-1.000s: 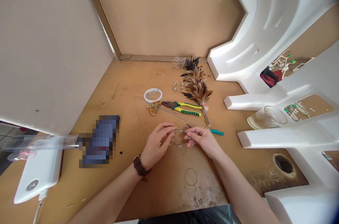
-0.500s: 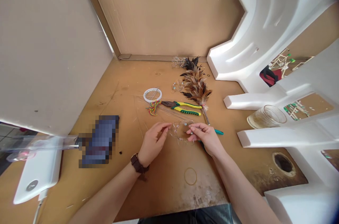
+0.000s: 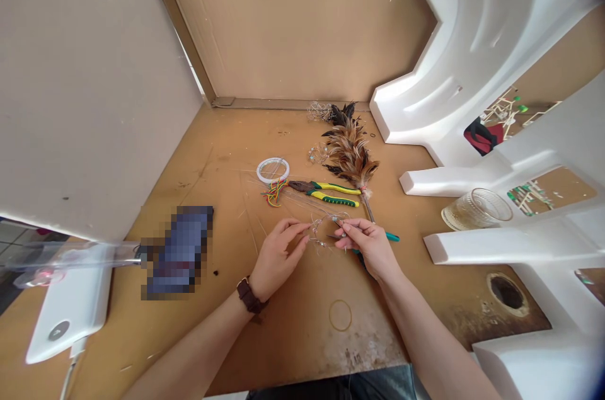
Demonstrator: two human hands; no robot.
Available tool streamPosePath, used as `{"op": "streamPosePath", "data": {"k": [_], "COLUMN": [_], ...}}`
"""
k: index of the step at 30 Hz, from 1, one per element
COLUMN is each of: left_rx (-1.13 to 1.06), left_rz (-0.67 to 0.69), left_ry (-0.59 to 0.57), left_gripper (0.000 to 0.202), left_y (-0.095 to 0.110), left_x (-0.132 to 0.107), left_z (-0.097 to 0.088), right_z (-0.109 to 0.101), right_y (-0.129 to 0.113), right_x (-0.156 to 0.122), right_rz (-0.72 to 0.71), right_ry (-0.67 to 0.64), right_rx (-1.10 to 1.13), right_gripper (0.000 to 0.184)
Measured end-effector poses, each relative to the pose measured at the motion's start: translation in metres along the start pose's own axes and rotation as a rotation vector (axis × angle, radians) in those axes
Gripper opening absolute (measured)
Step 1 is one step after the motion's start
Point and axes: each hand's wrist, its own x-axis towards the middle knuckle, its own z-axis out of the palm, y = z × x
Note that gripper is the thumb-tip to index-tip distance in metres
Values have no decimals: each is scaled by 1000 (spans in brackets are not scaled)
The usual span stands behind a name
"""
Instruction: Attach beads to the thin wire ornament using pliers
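A thin wire loop strung with small beads (image 3: 322, 242) is between my hands, just above the table. My right hand (image 3: 367, 244) pinches the loop's right side between thumb and fingers. My left hand (image 3: 280, 255), with a dark watch on the wrist, is at the loop's left edge; its thumb and forefinger are slightly apart, the tips near the wire. A teal-handled tool (image 3: 392, 237) shows partly under and behind my right hand, with dark pointed tips to the left; whether it is held I cannot tell. Yellow-green pliers (image 3: 326, 192) lie beyond.
Behind lie a white ring (image 3: 273, 161), coloured threads (image 3: 275, 193), a feather duster (image 3: 352, 151), another beaded wire piece (image 3: 318, 153) and tangled wire (image 3: 320, 111). A rubber band (image 3: 340, 331) lies in front. A glass (image 3: 476, 210) and white plastic frame (image 3: 491, 247) stand right; a blurred phone-like object (image 3: 180, 252) left.
My left thumb and forefinger have parted from a pinch, and the hand has shifted slightly right. The beaded wire loop has turned a little; my right hand has kept its grip.
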Motion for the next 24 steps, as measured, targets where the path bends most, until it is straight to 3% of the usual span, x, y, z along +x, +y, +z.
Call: {"op": "streamPosePath", "data": {"k": [8,12,24], "left_rx": [-150,-152,-57], "left_rz": [-118,-114,-75], "left_ry": [79,74,-105], "left_gripper": [12,13,42], "left_y": [-8,-5,-5], "left_x": [-4,-6,-12], "left_z": [10,11,21], "right_z": [6,10,18], "right_y": [2,5,14], "right_x": [-1,-2,-4], "right_rz": [1,-4,-54], "right_ry": [17,22,4], "right_rx": [34,58,78], "right_gripper": [28,32,32]}}
